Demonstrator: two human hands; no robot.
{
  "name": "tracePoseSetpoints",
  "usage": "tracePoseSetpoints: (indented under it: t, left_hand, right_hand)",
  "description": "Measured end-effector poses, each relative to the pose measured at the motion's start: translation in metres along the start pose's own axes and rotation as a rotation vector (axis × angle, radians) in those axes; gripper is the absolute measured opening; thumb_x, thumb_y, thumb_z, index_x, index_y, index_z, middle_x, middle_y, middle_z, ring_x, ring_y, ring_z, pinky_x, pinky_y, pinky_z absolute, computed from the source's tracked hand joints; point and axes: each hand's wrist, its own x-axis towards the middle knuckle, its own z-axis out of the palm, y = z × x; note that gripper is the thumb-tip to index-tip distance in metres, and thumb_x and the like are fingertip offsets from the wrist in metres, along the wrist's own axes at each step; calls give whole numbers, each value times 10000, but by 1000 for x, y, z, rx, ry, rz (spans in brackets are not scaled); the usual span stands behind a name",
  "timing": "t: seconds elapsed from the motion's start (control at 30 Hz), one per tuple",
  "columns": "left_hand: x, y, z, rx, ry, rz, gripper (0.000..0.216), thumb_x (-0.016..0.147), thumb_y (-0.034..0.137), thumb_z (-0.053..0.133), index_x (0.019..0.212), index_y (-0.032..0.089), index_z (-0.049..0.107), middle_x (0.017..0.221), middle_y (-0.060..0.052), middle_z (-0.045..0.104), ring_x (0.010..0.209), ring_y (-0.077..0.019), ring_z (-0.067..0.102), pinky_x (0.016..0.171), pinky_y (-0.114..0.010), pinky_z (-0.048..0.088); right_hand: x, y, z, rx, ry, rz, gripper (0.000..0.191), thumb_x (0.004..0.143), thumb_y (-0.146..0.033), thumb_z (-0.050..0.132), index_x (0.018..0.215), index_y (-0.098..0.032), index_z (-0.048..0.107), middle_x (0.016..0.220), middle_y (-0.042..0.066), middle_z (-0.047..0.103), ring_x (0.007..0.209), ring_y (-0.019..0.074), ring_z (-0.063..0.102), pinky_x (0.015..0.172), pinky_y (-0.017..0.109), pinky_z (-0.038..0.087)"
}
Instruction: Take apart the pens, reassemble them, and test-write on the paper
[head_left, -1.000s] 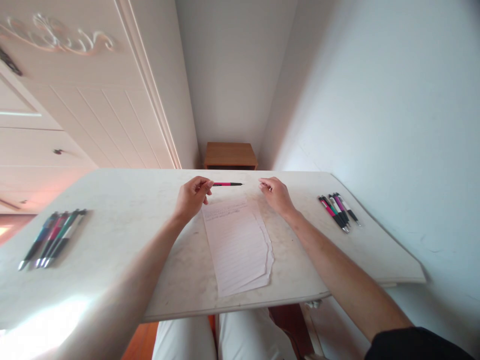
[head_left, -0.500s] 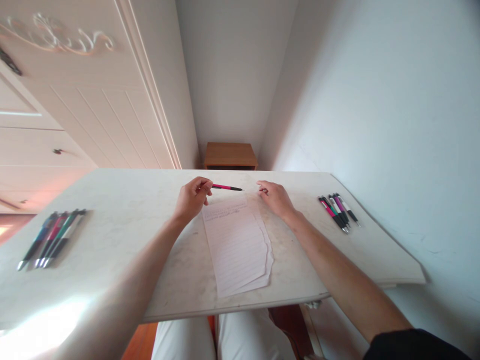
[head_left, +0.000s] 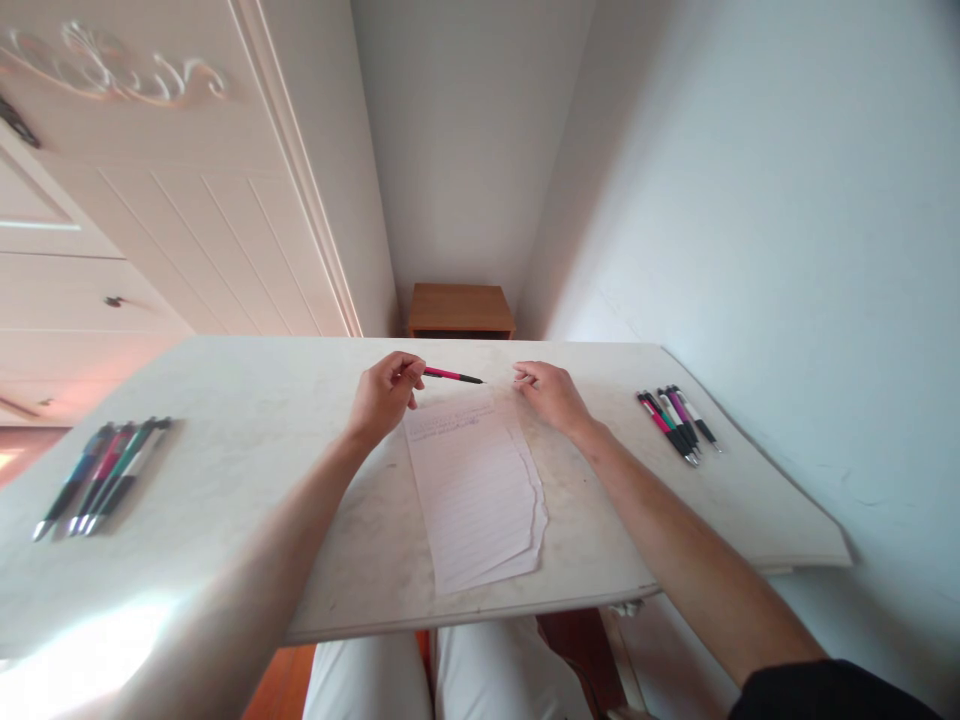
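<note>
My left hand pinches the rear end of a pink pen with a black grip. It is held above the far edge of the paper, and its thin tip points right toward my right hand. The fingers of that hand are curled together a short way from the tip; whatever they may hold is too small to make out. Below and between the hands lie lined paper sheets with torn right edges and handwriting at the top.
Several pens lie side by side on the left of the white table. Another group of pens lies at the right, near the wall. A white cabinet stands at the left, and a small wooden stand is beyond the table.
Very little differs. The pen's tip has shifted slightly left and down, and the right hand's fingers are bent a little differently.
</note>
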Motion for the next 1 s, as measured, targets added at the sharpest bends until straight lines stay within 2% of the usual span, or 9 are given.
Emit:
tracePoseSetpoints:
  t: [0.27,0.4,0.53,0.7,0.83,1.0]
  left_hand:
    - [1,1,1,-17,11,-3,218,874,375,556,836,170,618,674,4,627,452,-95,549,473,-226,428]
    - [1,2,2,-101,-9,-4,245,867,395,573,864,155,622,680,-7,635,444,-90,542,440,-218,415]
    - [0,5,2,-213,-53,-13,294,846,425,609,890,135,627,680,-22,645,434,-91,537,408,-217,404]
    - [-1,7,3,-300,-108,-28,339,826,453,650,914,126,631,684,-28,655,435,-92,548,403,-215,401]
    - [-1,8,3,-361,-137,-51,396,803,489,682,932,119,627,704,-41,669,448,-104,574,399,-215,398]
    - [-2,12,1,-408,-148,-79,437,784,523,706,915,114,630,754,-59,680,481,-105,595,413,-211,406]
  right_hand:
    - [0,-2,0,35,76,-50,251,862,-147,552,1027,-189,737,1008,80,744,903,201,679,859,341,513]
    - [-1,-8,2,89,119,-123,223,894,-234,565,1039,-178,725,996,81,729,843,183,668,836,335,521]
    - [-6,-19,6,185,37,-261,306,908,-417,595,1072,-192,722,1036,93,703,930,201,653,888,356,505]
    - [-12,-31,8,228,-95,-314,414,881,-528,600,1107,-200,717,1049,102,700,988,225,638,903,362,486]
    - [-14,-37,7,278,-120,-281,393,919,-512,545,1013,-185,741,920,82,709,860,206,643,796,325,484]
    - [-17,-42,5,481,-148,-96,397,879,-534,587,867,-170,744,802,56,707,780,188,634,750,305,473]
